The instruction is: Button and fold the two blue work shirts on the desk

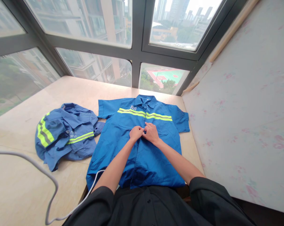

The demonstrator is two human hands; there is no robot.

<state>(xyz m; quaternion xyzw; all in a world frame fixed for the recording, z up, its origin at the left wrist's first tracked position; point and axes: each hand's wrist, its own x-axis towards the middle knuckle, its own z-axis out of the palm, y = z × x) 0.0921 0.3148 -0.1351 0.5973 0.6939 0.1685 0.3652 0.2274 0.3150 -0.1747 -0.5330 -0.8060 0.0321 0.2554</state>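
A blue short-sleeved work shirt (161, 157) with a yellow-and-grey reflective band lies front up before me, its collar toward the window. Both hands meet at its front button placket, just below the band. My left hand (136, 133) is closed in a pinch on the placket edge. Right beside it, my right hand (150, 133) pinches the placket too, fingers bent. The button between the fingertips is mostly hidden. Above the hands, the placket runs up to the collar with buttons showing on it.
A second blue work shirt (80, 147) with reflective bands lies crumpled on the pale ledge (12, 131) at the left. A white cable (52, 180) curves across the lower left. Windows (85, 25) rise behind, and a floral-patterned wall (245, 110) stands at the right.
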